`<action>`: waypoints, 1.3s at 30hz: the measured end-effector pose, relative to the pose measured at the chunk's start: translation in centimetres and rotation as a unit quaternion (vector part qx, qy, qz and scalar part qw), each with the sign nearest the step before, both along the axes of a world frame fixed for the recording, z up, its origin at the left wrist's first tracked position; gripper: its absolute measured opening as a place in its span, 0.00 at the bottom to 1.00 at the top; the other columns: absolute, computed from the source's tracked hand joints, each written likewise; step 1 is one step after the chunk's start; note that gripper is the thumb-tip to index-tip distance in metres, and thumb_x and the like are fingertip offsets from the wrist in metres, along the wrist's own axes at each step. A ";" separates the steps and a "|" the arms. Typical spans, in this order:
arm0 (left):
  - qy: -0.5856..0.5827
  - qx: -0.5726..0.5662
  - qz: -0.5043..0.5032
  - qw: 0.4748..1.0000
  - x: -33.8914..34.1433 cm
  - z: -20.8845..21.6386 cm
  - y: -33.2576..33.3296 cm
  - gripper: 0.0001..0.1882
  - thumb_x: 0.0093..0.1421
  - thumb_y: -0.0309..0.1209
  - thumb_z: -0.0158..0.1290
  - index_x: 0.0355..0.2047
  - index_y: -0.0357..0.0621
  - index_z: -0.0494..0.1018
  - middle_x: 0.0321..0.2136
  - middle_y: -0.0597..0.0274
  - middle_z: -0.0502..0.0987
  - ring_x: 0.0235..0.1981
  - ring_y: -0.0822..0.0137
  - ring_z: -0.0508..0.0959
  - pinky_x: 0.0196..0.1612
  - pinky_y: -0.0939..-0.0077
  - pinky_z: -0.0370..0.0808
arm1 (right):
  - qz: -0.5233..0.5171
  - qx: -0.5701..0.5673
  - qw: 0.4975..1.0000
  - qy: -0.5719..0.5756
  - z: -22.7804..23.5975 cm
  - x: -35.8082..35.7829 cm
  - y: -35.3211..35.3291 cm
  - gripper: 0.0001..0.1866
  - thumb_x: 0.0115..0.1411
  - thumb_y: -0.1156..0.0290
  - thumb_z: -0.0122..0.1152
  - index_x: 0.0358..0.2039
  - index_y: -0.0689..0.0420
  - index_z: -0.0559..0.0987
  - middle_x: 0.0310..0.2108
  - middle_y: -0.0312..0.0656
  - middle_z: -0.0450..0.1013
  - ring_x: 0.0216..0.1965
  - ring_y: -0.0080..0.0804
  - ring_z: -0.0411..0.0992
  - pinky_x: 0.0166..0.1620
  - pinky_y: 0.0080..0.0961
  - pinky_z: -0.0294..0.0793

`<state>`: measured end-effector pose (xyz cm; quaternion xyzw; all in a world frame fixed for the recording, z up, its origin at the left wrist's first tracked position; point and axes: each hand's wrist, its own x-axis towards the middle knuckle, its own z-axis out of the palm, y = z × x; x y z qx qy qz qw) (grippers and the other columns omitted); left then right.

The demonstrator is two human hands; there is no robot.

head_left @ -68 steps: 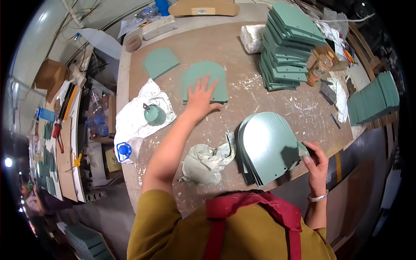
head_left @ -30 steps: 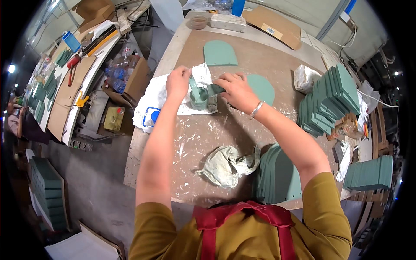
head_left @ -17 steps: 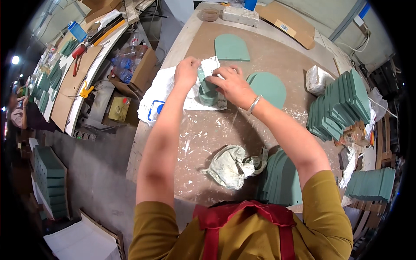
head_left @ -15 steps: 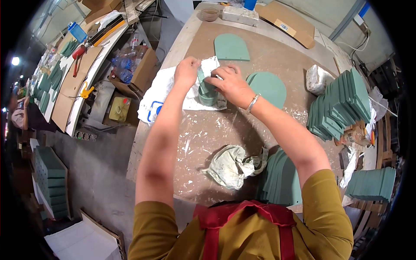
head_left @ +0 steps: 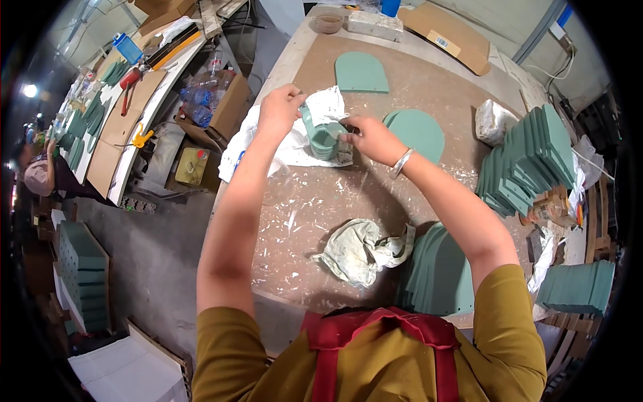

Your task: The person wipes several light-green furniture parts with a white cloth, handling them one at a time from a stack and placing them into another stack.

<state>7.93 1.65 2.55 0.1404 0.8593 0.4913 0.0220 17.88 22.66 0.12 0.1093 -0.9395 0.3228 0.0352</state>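
Note:
A small stack of round green pieces (head_left: pixel 323 149), perhaps a roll of tape, stands on a crumpled white cloth (head_left: pixel 268 149) across the table. From it a narrow green strip (head_left: pixel 307 119) rises to my left hand (head_left: pixel 280 112), whose fingers are pinched on its upper end. On the other side, my right hand (head_left: pixel 375 139) has thumb and forefinger closed on a pale green edge at the top of the stack. Two flat green panels lie nearby: an arched one (head_left: pixel 362 72) farther off and a rounded one (head_left: pixel 415 132) beyond my right wrist.
A crumpled off-white cloth (head_left: pixel 358 253) lies near me beside a stack of green panels (head_left: pixel 439 271). More upright panels (head_left: pixel 526 161) stand at the right, next to a white wrapped block (head_left: pixel 494 122). Cardboard (head_left: pixel 445 37) lies at the back. A side bench (head_left: pixel 144 110) holds tools.
My hands have moved apart: the left slightly left, the right slightly right and lower. The green strip and the top of the stack now show more plainly between them.

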 end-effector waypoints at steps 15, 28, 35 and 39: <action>0.027 0.031 -0.014 0.999 2.5 -0.7 0.4 0.09 0.62 0.28 0.55 0.35 0.32 0.76 0.27 0.56 0.79 0.24 0.70 0.81 0.29 0.77 0.77 | -0.014 -0.062 0.990 0.124 -0.7 1.0 -0.6 0.18 0.61 0.68 0.63 0.51 0.57 0.76 0.41 0.43 0.74 0.40 0.43 0.75 0.45 0.34 0.74; 0.042 0.000 -0.011 0.999 2.9 -0.8 0.2 0.10 0.60 0.30 0.57 0.35 0.33 0.77 0.25 0.53 0.79 0.24 0.66 0.79 0.30 0.71 0.73 | 0.020 0.098 0.984 0.146 -0.9 0.9 -0.3 0.13 0.61 0.69 0.56 0.47 0.51 0.76 0.41 0.41 0.73 0.45 0.39 0.73 0.53 0.38 0.71; 0.174 -0.059 0.002 0.983 5.2 -0.1 0.3 0.09 0.60 0.30 0.57 0.35 0.36 0.77 0.30 0.48 0.79 0.32 0.48 0.78 0.37 0.64 0.73 | -0.147 -0.488 0.793 -0.335 0.0 0.2 -0.4 0.11 0.69 0.64 0.50 0.40 0.58 0.76 0.32 0.36 0.74 0.31 0.27 0.73 0.41 0.28 0.76; 0.203 -0.032 -0.016 0.978 6.1 -1.0 1.3 0.08 0.59 0.30 0.57 0.35 0.38 0.77 0.31 0.51 0.79 0.34 0.50 0.79 0.38 0.63 0.73 | -0.165 -0.497 0.803 -0.286 -1.0 0.1 -0.5 0.11 0.69 0.64 0.50 0.42 0.58 0.76 0.31 0.36 0.73 0.30 0.26 0.72 0.37 0.24 0.74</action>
